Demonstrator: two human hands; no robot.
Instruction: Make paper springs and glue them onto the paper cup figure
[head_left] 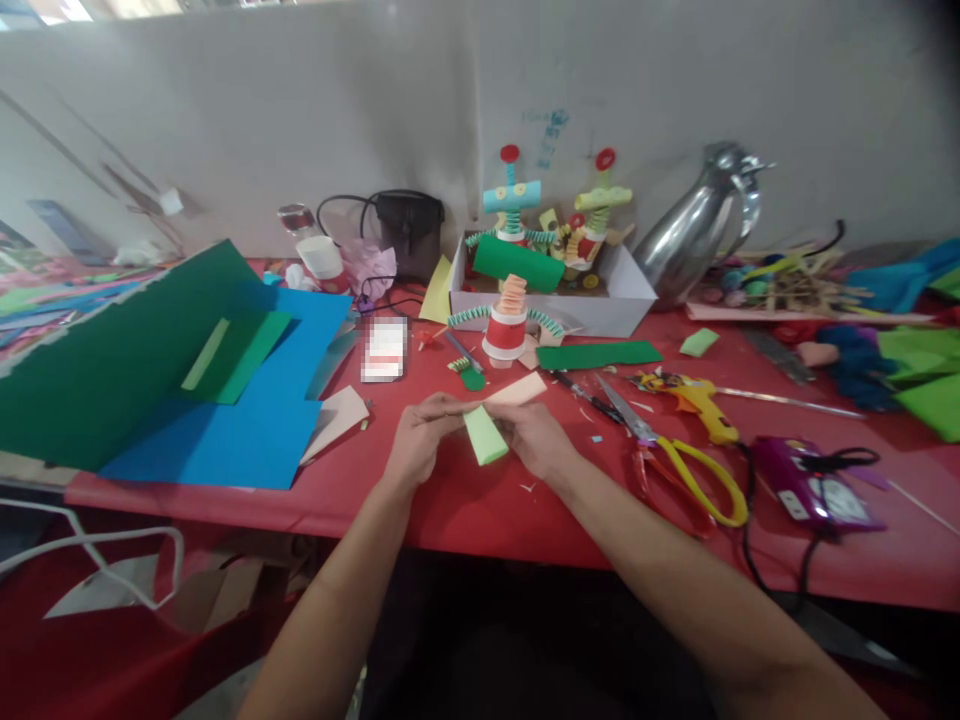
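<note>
A light green paper strip (486, 436) is held just above the near part of the red table (457, 525), between the person's two hands. The left hand (420, 437) pinches its far end between thumb and fingers, and the right hand (536, 437) pinches it from the other side, its fingers partly hidden.

Just beyond the fingertips lies a peach paper strip (523, 388), crowding the space there. Behind it stands a red-and-white cup (505, 336) with pleated paper arms and a folded peach stack on top. A dark green strip (598, 354) lies to the cup's right.

Right of the right hand, yellow-handled scissors (701, 475) lie open near the forearm, with a yellow glue gun (701, 405) beyond them and a purple box (817, 485) with a black cord farther right. Left of the left hand are a peach sheet (335, 420), a large blue sheet (217, 445) and a tilted green board (112, 380).

Farther back, a white box (581, 319) holds two paper figures and a green roll (519, 264). A metal jug (694, 235) leans beside it; a black bag (410, 232) stands to the left by the wall (300, 110).
</note>
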